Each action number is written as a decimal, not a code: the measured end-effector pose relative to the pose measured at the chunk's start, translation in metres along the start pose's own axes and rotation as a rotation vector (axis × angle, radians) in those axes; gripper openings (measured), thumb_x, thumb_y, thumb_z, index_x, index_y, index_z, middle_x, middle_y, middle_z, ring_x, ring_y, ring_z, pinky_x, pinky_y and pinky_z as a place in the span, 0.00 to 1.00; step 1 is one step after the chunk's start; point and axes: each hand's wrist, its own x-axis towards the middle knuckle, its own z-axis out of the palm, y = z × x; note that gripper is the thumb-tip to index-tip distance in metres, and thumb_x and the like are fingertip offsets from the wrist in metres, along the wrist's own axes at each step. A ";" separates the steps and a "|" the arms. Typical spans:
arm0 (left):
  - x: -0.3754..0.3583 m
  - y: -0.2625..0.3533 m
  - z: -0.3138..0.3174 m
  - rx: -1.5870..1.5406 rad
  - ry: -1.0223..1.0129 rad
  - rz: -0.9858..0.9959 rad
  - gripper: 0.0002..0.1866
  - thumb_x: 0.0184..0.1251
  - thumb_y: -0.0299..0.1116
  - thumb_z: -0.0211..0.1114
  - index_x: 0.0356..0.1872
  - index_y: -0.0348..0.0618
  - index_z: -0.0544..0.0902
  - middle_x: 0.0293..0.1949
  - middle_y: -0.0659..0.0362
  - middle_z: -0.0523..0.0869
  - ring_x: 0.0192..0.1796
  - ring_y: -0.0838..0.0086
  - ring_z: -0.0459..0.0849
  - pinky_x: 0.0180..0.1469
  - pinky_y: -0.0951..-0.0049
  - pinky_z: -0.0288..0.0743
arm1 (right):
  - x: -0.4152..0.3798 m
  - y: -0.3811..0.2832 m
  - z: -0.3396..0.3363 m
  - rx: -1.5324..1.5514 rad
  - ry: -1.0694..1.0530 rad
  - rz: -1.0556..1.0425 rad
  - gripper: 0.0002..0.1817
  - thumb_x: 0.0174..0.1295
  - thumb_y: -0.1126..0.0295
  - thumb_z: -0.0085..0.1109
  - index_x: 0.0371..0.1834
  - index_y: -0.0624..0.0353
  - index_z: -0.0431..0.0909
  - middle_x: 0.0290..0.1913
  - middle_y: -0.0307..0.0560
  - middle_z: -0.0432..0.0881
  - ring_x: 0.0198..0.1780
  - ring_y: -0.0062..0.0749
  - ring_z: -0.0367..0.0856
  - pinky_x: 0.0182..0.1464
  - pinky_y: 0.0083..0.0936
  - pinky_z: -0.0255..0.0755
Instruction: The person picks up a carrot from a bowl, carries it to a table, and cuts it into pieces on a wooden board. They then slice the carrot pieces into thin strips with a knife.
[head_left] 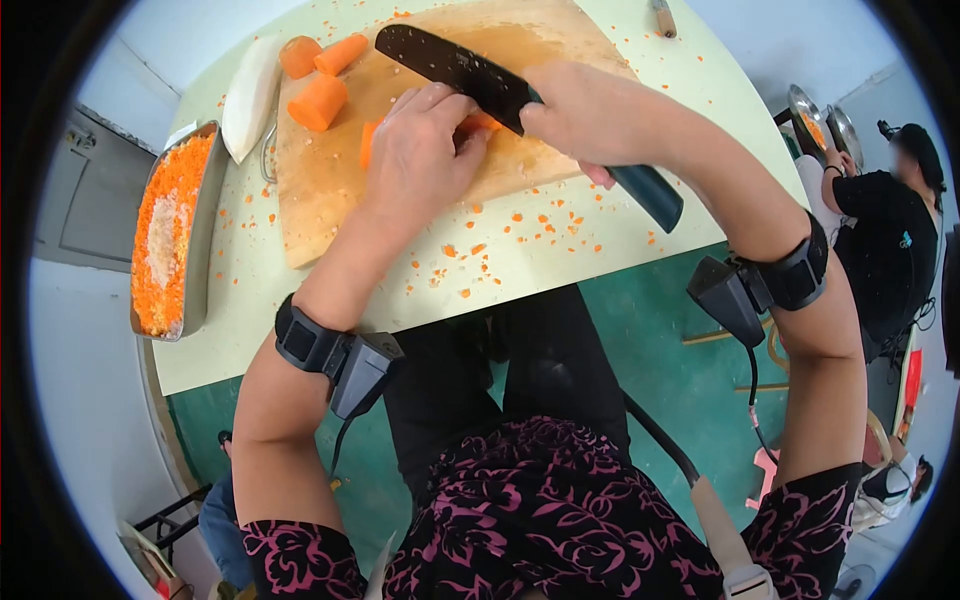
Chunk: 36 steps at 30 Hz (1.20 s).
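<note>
My right hand (580, 115) grips a kitchen knife (455, 72) with a dark blade and a dark green handle. The blade points to the upper left, bits of food stuck to it. Under my left hand (425, 140), fingers bent and pressing down, lies a piece of carrot (368, 145), mostly hidden by the hand. Both hands are over the wooden cutting board (320, 200). On its left part sit a thick carrot chunk (318, 104) and a thinner carrot piece (342, 54), with another carrot end (300, 57) at the board's edge.
Left of the board lies a peeled white radish (250, 100). A metal tray (205, 250) of chopped carrot with a pale heap stands at the table's left edge. Orange bits dot the pale table (380, 300). A person in black (885, 220) is at the right.
</note>
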 end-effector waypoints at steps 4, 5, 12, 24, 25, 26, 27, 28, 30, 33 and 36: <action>0.001 0.001 -0.001 0.008 -0.008 -0.015 0.08 0.45 0.25 0.68 0.29 0.39 0.82 0.29 0.57 0.81 0.37 0.61 0.80 0.38 0.66 0.75 | 0.003 -0.004 0.006 -0.050 0.001 0.041 0.09 0.58 0.72 0.38 0.32 0.68 0.66 0.15 0.49 0.70 0.11 0.33 0.72 0.19 0.30 0.71; 0.001 0.001 0.000 0.009 -0.009 -0.015 0.08 0.45 0.25 0.68 0.29 0.39 0.82 0.29 0.58 0.81 0.37 0.61 0.80 0.38 0.66 0.75 | 0.004 -0.003 0.006 -0.064 -0.001 0.037 0.09 0.58 0.73 0.38 0.33 0.68 0.66 0.15 0.49 0.70 0.11 0.34 0.72 0.19 0.30 0.71; 0.000 0.001 0.002 0.013 -0.011 -0.014 0.07 0.47 0.28 0.68 0.30 0.41 0.83 0.30 0.59 0.81 0.37 0.62 0.80 0.38 0.66 0.76 | 0.024 0.006 0.014 -0.064 -0.016 0.049 0.10 0.57 0.73 0.38 0.34 0.70 0.67 0.15 0.50 0.71 0.11 0.33 0.72 0.16 0.29 0.71; 0.001 0.005 -0.005 0.019 -0.010 -0.039 0.06 0.47 0.28 0.69 0.27 0.41 0.82 0.31 0.56 0.81 0.37 0.61 0.80 0.39 0.65 0.74 | 0.011 0.012 -0.006 0.199 0.074 0.086 0.10 0.59 0.70 0.43 0.32 0.68 0.69 0.17 0.46 0.71 0.13 0.31 0.72 0.17 0.30 0.70; 0.001 0.005 -0.004 0.018 -0.009 -0.039 0.06 0.47 0.27 0.69 0.27 0.40 0.82 0.31 0.56 0.81 0.37 0.61 0.80 0.39 0.65 0.74 | 0.007 0.012 -0.006 0.160 0.104 0.080 0.10 0.60 0.70 0.43 0.31 0.68 0.69 0.17 0.48 0.71 0.14 0.31 0.73 0.19 0.29 0.71; 0.001 0.006 -0.004 0.017 -0.010 -0.042 0.07 0.47 0.27 0.70 0.27 0.40 0.82 0.30 0.56 0.81 0.37 0.61 0.80 0.39 0.65 0.74 | 0.001 0.010 -0.005 0.126 0.116 0.075 0.11 0.60 0.70 0.43 0.32 0.69 0.69 0.18 0.49 0.72 0.15 0.32 0.74 0.19 0.29 0.71; 0.000 0.006 -0.004 0.016 -0.015 -0.048 0.07 0.46 0.27 0.70 0.27 0.39 0.81 0.30 0.56 0.81 0.36 0.61 0.80 0.39 0.65 0.74 | -0.005 0.005 -0.003 0.095 0.126 0.070 0.11 0.61 0.69 0.42 0.32 0.69 0.69 0.18 0.49 0.72 0.15 0.32 0.75 0.19 0.29 0.71; 0.001 0.006 -0.004 0.020 -0.009 -0.034 0.07 0.47 0.27 0.70 0.27 0.39 0.81 0.30 0.56 0.81 0.36 0.61 0.79 0.38 0.66 0.74 | -0.012 0.000 -0.003 0.064 0.142 0.062 0.11 0.61 0.69 0.42 0.32 0.69 0.68 0.18 0.50 0.72 0.15 0.32 0.76 0.19 0.29 0.72; -0.001 0.004 -0.004 0.023 -0.008 -0.018 0.07 0.48 0.26 0.70 0.28 0.38 0.82 0.31 0.56 0.81 0.35 0.62 0.79 0.37 0.67 0.74 | -0.018 -0.004 0.004 0.039 0.160 0.049 0.12 0.64 0.68 0.42 0.33 0.69 0.69 0.19 0.53 0.75 0.16 0.35 0.77 0.21 0.31 0.73; 0.000 0.005 -0.004 0.036 -0.010 -0.022 0.07 0.47 0.26 0.70 0.28 0.38 0.82 0.30 0.56 0.81 0.36 0.62 0.79 0.37 0.67 0.75 | -0.014 0.004 0.018 -0.033 0.197 -0.003 0.12 0.64 0.69 0.42 0.32 0.69 0.69 0.19 0.56 0.76 0.17 0.40 0.78 0.25 0.36 0.75; -0.001 0.004 -0.003 0.039 -0.009 -0.016 0.07 0.47 0.26 0.70 0.28 0.39 0.82 0.30 0.56 0.80 0.36 0.62 0.79 0.38 0.66 0.74 | -0.013 0.007 0.021 -0.086 0.191 -0.011 0.12 0.64 0.70 0.42 0.31 0.69 0.69 0.18 0.56 0.75 0.17 0.42 0.77 0.27 0.37 0.74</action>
